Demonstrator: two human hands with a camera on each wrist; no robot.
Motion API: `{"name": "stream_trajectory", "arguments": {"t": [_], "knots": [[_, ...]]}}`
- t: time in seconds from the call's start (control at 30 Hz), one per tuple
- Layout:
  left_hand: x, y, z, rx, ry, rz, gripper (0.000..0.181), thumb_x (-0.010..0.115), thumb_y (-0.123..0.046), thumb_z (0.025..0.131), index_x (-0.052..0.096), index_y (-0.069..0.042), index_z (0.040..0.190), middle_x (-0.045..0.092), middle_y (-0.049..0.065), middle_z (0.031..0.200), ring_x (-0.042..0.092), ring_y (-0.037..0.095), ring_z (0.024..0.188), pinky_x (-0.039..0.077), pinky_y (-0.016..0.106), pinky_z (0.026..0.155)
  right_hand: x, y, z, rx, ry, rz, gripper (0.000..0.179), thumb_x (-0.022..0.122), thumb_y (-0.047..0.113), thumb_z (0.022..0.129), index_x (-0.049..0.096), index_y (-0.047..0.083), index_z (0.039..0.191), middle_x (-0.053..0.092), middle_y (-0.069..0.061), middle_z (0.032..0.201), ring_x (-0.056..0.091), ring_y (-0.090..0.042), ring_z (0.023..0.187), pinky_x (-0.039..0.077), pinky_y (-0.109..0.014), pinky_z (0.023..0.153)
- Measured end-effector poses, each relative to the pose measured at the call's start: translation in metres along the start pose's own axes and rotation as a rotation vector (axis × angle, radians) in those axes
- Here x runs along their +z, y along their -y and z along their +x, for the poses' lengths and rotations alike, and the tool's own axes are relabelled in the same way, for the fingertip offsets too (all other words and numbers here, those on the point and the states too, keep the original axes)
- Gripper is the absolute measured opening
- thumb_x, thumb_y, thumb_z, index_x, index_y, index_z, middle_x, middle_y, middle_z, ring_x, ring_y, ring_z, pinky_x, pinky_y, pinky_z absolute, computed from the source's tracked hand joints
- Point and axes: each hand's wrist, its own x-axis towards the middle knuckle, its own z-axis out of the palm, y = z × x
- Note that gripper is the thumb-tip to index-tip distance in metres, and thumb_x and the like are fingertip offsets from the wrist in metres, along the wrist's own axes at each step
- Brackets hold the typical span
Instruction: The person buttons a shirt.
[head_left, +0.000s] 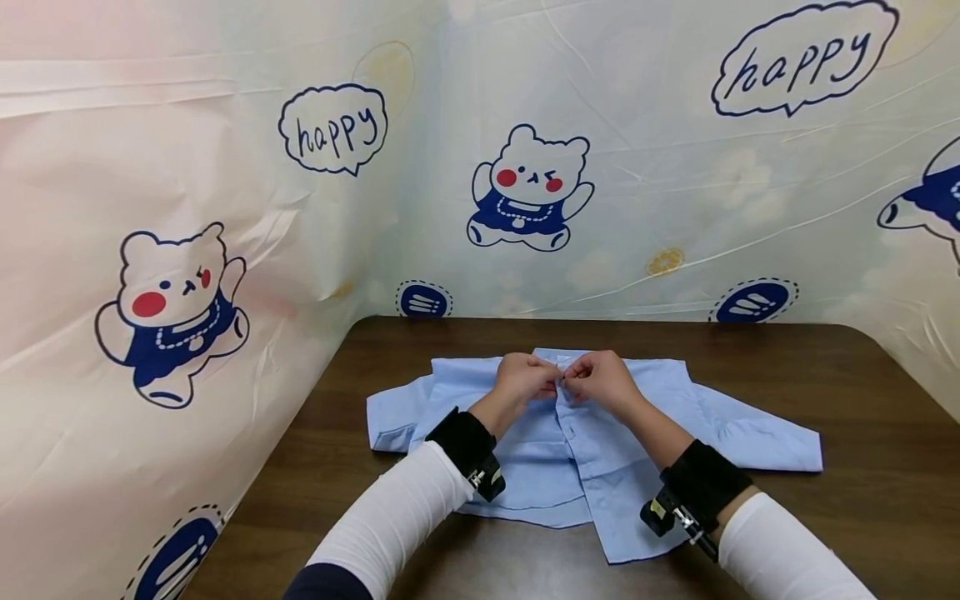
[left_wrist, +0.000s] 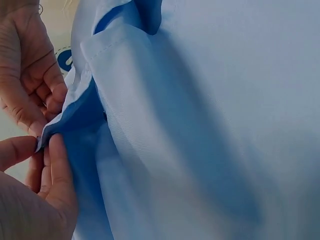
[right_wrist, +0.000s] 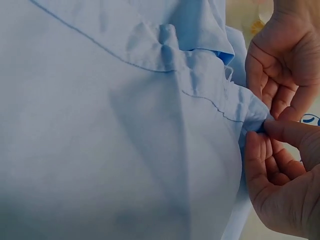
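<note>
A light blue button-up shirt point(head_left: 622, 467) lies spread on the table, its sleeves out to both sides and its front edges running down the middle. Near the collar, my left hand point(head_left: 525, 377) and right hand point(head_left: 600, 379) meet and pinch the front edge between thumbs and fingertips. In the left wrist view my left hand point(left_wrist: 40, 205) grips the folded edge from below, with the right hand point(left_wrist: 30, 65) just above it. The right wrist view has my right hand point(right_wrist: 287, 185) pinching the gathered cloth, close to the left hand point(right_wrist: 287, 60). Fingertips hide whatever small part lies between them.
The shirt rests on a dark wooden table point(head_left: 862, 392) with rounded far corners. Behind and to the left hangs a pale printed curtain point(head_left: 637, 208). Each wrist wears a black strap with a small camera, the left one point(head_left: 487, 479) and the right one point(head_left: 660, 510) above the shirt.
</note>
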Motion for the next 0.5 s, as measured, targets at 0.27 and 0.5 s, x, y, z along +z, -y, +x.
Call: {"name": "stream_trajectory", "arguments": {"t": [0.27, 0.5], "knots": [[-0.0005, 0.0057, 0.002, 0.085, -0.011, 0.029, 0.005, 0.07, -0.001, 0.084, 0.075, 0.001, 0.084, 0.068, 0.01, 0.104, 0.071, 0.019, 0.075, 0.057, 0.031, 0.071, 0.0015, -0.0019, 0.0, 0.031, 0.02, 0.04, 0.016, 0.063, 0.006, 0.092, 0.07, -0.008, 0.091, 0.066, -0.008, 0.078, 0.065, -0.015, 0.065, 0.056, -0.03, 0.063], [-0.0007, 0.0083, 0.0034, 0.139, -0.001, 0.045, 0.004, 0.071, 0.001, 0.083, 0.074, 0.002, 0.086, 0.069, 0.008, 0.099, 0.07, 0.019, 0.077, 0.057, 0.031, 0.069, 0.0002, -0.0007, 0.0031, 0.108, 0.065, 0.175, 0.02, 0.055, 0.002, 0.097, 0.064, -0.015, 0.098, 0.063, -0.01, 0.079, 0.06, -0.015, 0.066, 0.057, -0.03, 0.064]]}}
